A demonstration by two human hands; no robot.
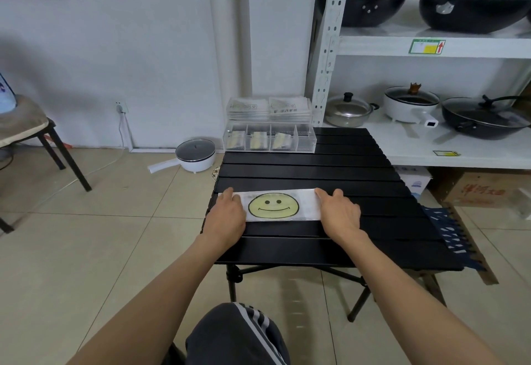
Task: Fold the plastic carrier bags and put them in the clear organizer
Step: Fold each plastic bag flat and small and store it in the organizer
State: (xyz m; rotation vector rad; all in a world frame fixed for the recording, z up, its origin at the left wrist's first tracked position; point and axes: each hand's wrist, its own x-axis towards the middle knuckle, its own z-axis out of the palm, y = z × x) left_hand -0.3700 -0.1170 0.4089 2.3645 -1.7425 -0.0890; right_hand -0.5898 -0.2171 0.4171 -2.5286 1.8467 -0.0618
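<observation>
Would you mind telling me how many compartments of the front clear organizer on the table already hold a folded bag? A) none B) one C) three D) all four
C: in the clear organizer at the far edge of the black table, the three left compartments each show a folded bag, while the rightmost compartment looks empty.

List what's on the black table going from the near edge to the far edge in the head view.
Left hand and right hand pressing the ends of the smiley bag → bare table slats → clear organizer → clear box behind it.
</observation>
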